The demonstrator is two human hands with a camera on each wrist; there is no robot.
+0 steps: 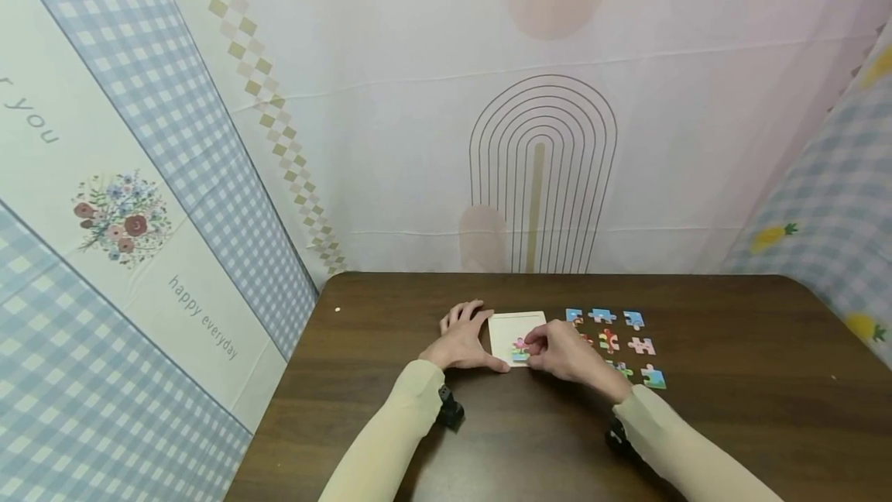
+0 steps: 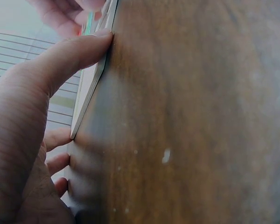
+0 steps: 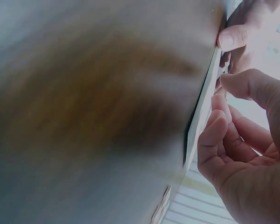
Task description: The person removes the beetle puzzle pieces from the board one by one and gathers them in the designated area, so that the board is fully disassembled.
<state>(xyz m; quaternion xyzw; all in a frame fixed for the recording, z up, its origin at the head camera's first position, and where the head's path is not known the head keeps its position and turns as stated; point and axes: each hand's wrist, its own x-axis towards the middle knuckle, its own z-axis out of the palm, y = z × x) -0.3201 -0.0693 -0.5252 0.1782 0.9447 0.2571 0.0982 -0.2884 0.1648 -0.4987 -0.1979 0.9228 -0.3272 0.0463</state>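
A square, pale puzzle tray (image 1: 505, 328) lies on the brown table. My left hand (image 1: 463, 341) steadies its left side, fingers spread by the far left corner and thumb (image 2: 86, 49) against the near edge. Over the tray's near right part is my right hand (image 1: 566, 351), its thumb and fingers brought together at a small puzzle piece (image 1: 519, 350) with a pink flower, green and blue print. This piece is low over the tray's near side, partly covered by the fingertips. In the right wrist view, the right hand (image 3: 245, 140) hides it.
Right of the tray, several loose jigsaw pieces lie in rows, among them a red one (image 1: 608, 341), a pink one (image 1: 642, 345) and a blue-green one (image 1: 653, 377). My right forearm partly covers the near ones. A patterned cloth (image 1: 404, 138) hangs behind the table (image 1: 753, 347).
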